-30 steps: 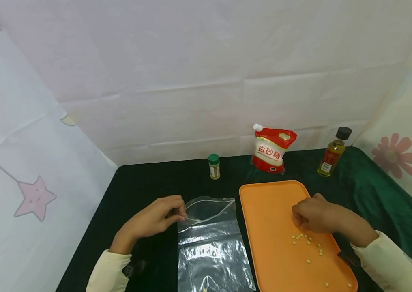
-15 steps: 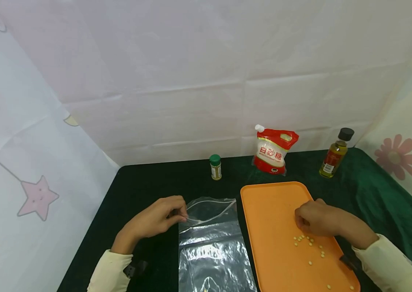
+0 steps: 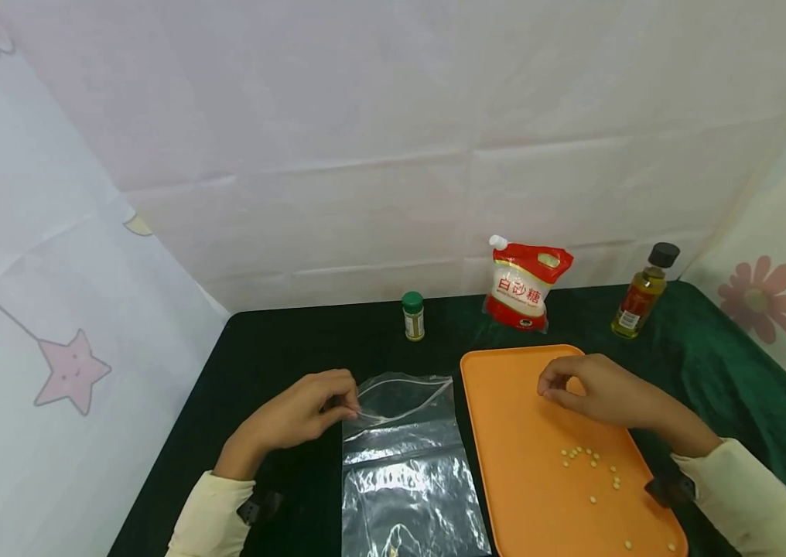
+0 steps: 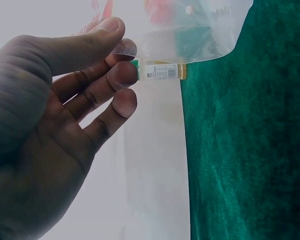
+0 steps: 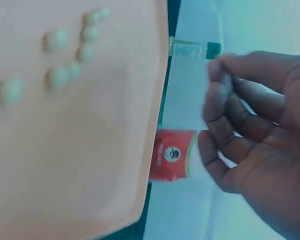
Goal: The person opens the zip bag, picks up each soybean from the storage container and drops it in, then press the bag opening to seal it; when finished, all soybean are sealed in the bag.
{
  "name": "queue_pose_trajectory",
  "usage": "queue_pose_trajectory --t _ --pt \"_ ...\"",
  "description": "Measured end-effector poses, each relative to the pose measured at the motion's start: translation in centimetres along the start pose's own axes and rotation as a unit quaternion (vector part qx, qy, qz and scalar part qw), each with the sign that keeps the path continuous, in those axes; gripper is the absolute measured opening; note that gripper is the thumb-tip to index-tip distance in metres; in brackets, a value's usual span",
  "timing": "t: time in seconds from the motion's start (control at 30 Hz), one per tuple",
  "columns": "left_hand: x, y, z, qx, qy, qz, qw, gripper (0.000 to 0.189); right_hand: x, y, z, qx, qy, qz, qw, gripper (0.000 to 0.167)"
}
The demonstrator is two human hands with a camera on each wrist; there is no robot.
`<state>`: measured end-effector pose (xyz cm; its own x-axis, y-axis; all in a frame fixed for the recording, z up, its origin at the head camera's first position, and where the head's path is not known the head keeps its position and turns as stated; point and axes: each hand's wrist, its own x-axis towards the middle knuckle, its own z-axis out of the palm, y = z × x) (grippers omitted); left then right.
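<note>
My left hand (image 3: 309, 410) pinches the left edge of a clear zip bag (image 3: 410, 495) near its mouth. That mouth gapes, and a few small yellowish bits show low inside. In the left wrist view, thumb and forefinger of the hand (image 4: 75, 100) meet on the bag's film (image 4: 190, 42). My right hand (image 3: 595, 391) is raised above an orange tray (image 3: 511, 464), thumb and forefinger pinched together. In the right wrist view, the fingertips of that hand (image 5: 260, 115) hide nearly all of the small bean between them. Several pale yellow soybeans (image 3: 593, 464) lie scattered on the tray.
Behind the bag stands a small green-capped jar (image 3: 413, 317). A red and white sugar pouch (image 3: 524, 286) and an oil bottle (image 3: 644, 292) stand at the back right. Dark green cloth (image 3: 281, 340) covers the table, with white sheets (image 3: 337, 193) hung behind.
My right hand has risen from among the soybeans and shifted up and slightly left over the tray. My left hand keeps its hold on the bag, almost still.
</note>
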<state>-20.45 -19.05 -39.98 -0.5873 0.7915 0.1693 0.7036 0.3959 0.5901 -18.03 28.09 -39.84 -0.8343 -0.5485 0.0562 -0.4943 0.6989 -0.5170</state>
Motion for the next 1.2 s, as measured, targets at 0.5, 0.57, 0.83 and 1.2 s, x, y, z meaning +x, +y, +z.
queue_pose_trajectory --t 0.5,0.57,0.83,1.2 --pt "0.0 -0.1 0.0 -0.004 -0.004 -0.001 1.0000 0.006 2.6 -0.4 0.7 0.228 0.074 0.012 0.9707 0.016" --pt "0.0 -0.1 0.0 -0.005 -0.005 -0.001 1.0000 0.007 2.9 -0.5 1.0 0.251 0.080 0.012 0.9647 0.017" --pt "0.1 -0.1 0.0 -0.002 -0.007 -0.002 1.0000 0.006 4.6 -2.0 1.9 0.260 0.087 0.011 0.9617 0.012" --pt "0.1 -0.1 0.0 -0.003 -0.007 0.000 1.0000 0.007 7.9 -5.4 3.0 0.259 0.062 -0.059 0.9619 0.009"
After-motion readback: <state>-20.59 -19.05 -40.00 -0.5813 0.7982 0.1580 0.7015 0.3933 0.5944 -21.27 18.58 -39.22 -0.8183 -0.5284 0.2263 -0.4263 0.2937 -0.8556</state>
